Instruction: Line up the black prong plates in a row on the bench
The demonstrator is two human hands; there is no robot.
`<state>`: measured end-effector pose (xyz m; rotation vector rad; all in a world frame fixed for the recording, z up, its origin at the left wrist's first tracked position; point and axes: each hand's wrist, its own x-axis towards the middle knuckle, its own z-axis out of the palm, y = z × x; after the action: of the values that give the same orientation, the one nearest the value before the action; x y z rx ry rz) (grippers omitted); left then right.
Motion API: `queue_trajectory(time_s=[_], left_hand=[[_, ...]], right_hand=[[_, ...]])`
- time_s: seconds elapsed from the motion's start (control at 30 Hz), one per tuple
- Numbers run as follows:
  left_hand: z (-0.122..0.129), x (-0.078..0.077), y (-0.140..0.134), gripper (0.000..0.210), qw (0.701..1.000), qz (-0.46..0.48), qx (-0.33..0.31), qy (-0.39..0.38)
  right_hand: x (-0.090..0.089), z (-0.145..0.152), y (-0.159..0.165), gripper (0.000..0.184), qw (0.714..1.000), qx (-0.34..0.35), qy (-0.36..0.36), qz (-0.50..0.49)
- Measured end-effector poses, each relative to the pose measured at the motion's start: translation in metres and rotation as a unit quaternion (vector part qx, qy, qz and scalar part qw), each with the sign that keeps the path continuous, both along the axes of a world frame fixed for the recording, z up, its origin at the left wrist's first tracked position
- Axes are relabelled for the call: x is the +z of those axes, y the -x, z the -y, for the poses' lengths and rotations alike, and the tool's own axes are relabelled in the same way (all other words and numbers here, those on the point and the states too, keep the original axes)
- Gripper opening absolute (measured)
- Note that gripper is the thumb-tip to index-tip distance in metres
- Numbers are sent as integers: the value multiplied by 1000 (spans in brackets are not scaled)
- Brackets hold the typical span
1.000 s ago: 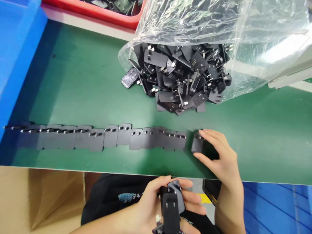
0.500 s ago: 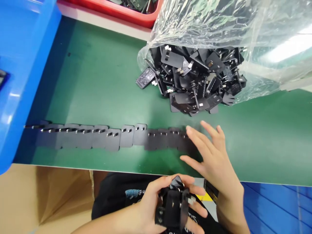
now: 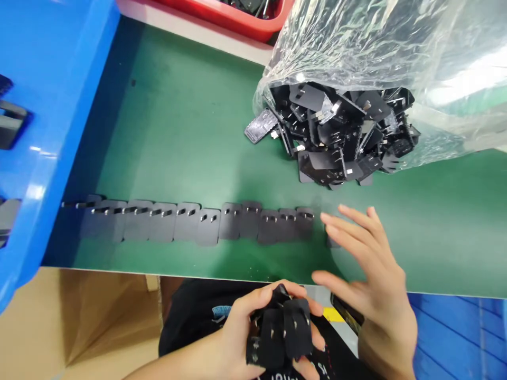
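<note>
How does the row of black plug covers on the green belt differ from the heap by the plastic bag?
The row of black plug covers lies flat, side by side in one line, prongs up; the heap of black plug covers is jumbled, tilted every way. The row sits on the bare green belt; the heap spills from the clear plastic bag. Both look like the same part.

On the green belt (image 3: pixel 166 132) one row of black plug plates (image 3: pixel 206 224) lies flat; I count about twelve of them, though the left ones overlap and are hard to separate. One clear plastic bag (image 3: pixel 376 47) holds a heap of plug plates (image 3: pixel 340 137), too many to count. The left hand (image 3: pixel 253 338) holds about three plates. There are two hands, one red tray (image 3: pixel 229 16) and one blue bin (image 3: pixel 43 105).
</note>
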<state>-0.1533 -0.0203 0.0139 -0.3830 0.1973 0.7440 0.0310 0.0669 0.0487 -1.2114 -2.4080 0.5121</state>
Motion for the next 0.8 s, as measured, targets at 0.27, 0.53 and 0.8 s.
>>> queue_trajectory(time_s=[0.27, 0.53, 0.8], left_hand=[[4, 0, 19, 35, 1000, -9, 7, -14], [10, -2, 27, 41, 995, -61, -29, 73], [11, -2, 38, 32, 998, -27, 38, 35]], right_hand=[[2, -6, 8, 57, 1000, 8, 0, 14], [30, 32, 20, 48, 970, 220, 100, 22], [18, 33, 32, 46, 979, 162, 104, -67]])
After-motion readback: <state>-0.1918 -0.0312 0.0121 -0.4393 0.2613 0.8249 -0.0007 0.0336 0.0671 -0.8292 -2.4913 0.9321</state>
